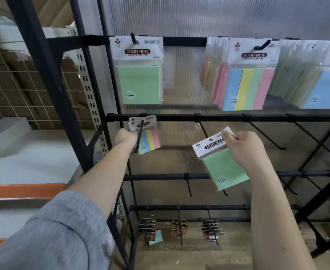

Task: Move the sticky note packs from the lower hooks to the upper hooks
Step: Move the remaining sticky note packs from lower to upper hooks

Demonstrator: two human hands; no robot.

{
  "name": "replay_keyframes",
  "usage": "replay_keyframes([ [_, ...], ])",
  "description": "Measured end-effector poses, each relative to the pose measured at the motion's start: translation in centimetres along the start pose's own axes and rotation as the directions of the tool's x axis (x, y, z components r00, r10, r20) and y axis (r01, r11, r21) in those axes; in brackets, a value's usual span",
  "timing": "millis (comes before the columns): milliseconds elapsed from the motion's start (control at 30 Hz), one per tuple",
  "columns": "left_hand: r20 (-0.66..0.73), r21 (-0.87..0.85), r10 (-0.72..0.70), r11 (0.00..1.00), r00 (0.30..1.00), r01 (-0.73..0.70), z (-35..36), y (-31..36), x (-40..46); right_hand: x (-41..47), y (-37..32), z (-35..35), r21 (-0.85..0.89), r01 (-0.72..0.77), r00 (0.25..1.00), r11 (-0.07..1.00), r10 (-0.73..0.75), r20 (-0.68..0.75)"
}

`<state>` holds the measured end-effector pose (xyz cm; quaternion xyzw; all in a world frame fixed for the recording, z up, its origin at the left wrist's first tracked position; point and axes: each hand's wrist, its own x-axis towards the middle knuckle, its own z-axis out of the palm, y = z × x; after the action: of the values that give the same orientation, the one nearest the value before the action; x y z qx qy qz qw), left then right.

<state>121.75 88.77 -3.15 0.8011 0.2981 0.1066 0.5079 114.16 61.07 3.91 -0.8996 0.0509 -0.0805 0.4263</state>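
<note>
The right hand (244, 147) pinches the white printed header card of a clear-wrapped pack of plain green sticky notes (221, 162), which hangs free of any hook, tilted with its header up and to the left and its long axis slanting down to the right; the left hand (125, 137) grips the header of a clear-wrapped pack of blue, yellow and pink striped sticky notes (147, 138) that seems threaded on the leftmost black wire hook of the lower rail (139, 137), though blur makes the exact seating hard to tell.

Up on the far top black rail (183, 42), a short black peg (133, 38) at the left already carries a matching green sticky note pack (138, 72); to the right hang fuller rows of striped packs (249, 75).

The relation that matters: the matching peg lies above and to the left of the right hand's pack, almost straight above the left hand; so the green pack probably needs lifting up and leftward, its punched hole (211, 139) turned square to the peg's tip. The striped pack likely has to slide forward along its hook, toward the near side, before rising.
</note>
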Motion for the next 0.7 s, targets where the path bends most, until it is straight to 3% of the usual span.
replay_keyframes([
  [200, 0.091, -0.218, 0.013, 0.976, 0.996, 0.007, 0.5, -0.9, 0.6, 0.1, -0.5, 0.0, 0.032, 0.000, 1.000, 0.999, -0.001, 0.031],
  [400, 0.045, -0.231, 0.061, 0.972, 0.997, -0.049, 0.2, -0.4, -1.2, -0.4, -1.0, -0.1, 0.042, -0.002, 1.000, 0.999, 0.002, 0.005],
  [700, -0.010, -0.178, 0.009, 0.984, 1.000, -0.011, -1.1, -0.7, -4.0, -3.5, -1.7, 0.5, 0.079, -0.026, 0.998, 0.997, 0.030, -0.058],
])
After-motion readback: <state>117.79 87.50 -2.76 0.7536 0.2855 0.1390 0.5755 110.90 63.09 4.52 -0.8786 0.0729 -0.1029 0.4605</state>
